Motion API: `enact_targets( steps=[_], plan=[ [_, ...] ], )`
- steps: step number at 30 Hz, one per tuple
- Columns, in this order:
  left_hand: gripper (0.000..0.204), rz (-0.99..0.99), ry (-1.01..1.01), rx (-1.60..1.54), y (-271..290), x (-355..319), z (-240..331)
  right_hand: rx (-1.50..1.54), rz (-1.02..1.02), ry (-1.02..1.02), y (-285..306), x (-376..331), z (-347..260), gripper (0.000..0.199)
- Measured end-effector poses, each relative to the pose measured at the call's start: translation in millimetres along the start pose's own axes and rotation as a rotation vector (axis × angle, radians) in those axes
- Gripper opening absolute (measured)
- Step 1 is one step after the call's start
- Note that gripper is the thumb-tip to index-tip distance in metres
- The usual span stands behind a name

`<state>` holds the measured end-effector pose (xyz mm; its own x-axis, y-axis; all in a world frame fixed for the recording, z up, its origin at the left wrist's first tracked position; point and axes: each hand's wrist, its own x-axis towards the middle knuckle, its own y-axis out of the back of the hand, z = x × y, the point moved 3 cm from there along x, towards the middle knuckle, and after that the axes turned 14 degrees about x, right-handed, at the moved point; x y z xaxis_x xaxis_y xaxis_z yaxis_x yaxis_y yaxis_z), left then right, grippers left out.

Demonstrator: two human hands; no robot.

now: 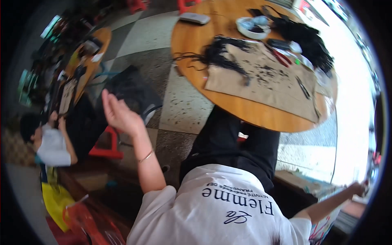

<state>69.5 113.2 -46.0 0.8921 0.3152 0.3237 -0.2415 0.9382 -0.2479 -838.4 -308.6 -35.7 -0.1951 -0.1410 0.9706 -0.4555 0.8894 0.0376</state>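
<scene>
Left hand raised with fingers released; right hand far out, grip unclear. Round wooden counter holds black hair strands on brown paper, above terrazzo floor.

**Speckled Floor, Round Tables, Bright Daylight**

A floor of large speckled tiles in pale and grey tones is spreading between two round wooden tables. The nearer table is carrying a sheet of brown paper; the farther table is sitting at the left. A red stool is standing on the tiles. Strong daylight is pouring in from the right.
</scene>
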Motion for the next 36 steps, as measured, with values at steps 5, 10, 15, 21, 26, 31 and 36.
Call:
enact_targets(
  steps=[5, 10, 15, 21, 26, 31, 36],
  plan=[
    [0.033, -0.290, 0.033, -0.102, -30, -40, 21, 0.905, -0.409, -0.631, -98, -80, -257, 0.033],
    [0.035, -0.573, 0.220, -0.131, -55, -105, 26, 0.921, -1.117, -0.686, -165, -171, -454, 0.017],
    [0.039, -0.755, 0.345, -0.109, -68, -146, 15, 0.888, -1.208, -0.435, -215, -199, -527, 0.010],
    [0.041, -0.849, 0.369, -0.029, -81, -159, 2, 0.843, -1.200, -0.217, -248, -214, -543, 0.008],
    [0.041, -0.857, 0.444, -0.017, -87, -160, -12, 0.800, -1.226, -0.206, -251, -214, -547, 0.008],
    [0.040, -0.856, 0.463, 0.035, -94, -163, -19, 0.813, -1.205, -0.177, -254, -214, -549, 0.008],
    [0.040, -0.845, 0.484, 0.070, -95, -164, -23, 0.795, -1.236, -0.224, -253, -214, -548, 0.008]
  ],
)
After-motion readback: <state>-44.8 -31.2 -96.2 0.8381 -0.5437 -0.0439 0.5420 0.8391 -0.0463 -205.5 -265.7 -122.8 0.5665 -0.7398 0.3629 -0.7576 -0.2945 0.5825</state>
